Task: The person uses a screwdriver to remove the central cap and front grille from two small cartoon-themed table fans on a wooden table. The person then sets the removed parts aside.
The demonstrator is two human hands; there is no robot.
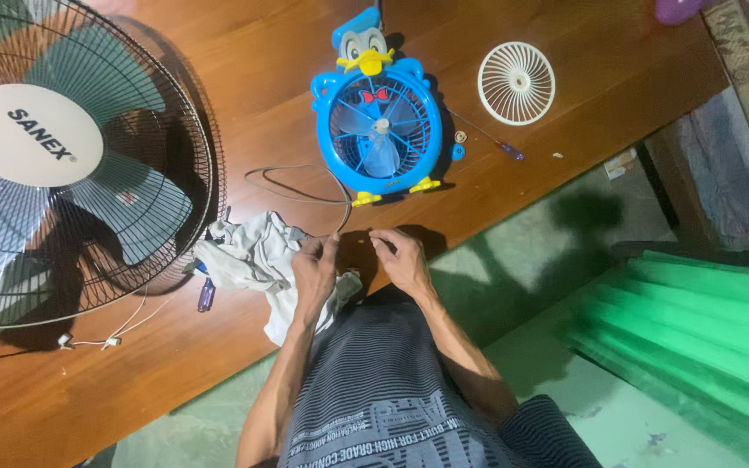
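A small blue cartoon-duck desk fan (380, 121) lies on the wooden table (244, 78), its front grille off and its pale blue blades bare. The white round grille (517, 83) lies apart to its right. My left hand (315, 269) rests on a crumpled grey-white cloth (253, 256) at the table's near edge. My right hand (400, 256) is just beside it, fingers pinched together; whether something tiny is between them I cannot tell. A grey cable (305, 186) loops from the fan toward my hands.
A large standing fan (54, 165) with a black wire guard fills the left. A slim screwdriver (487, 139) and a small screw lie right of the blue fan; a purple-handled tool (206, 293) pokes out by the cloth. Green corrugated sheets (695, 338) lie on the floor.
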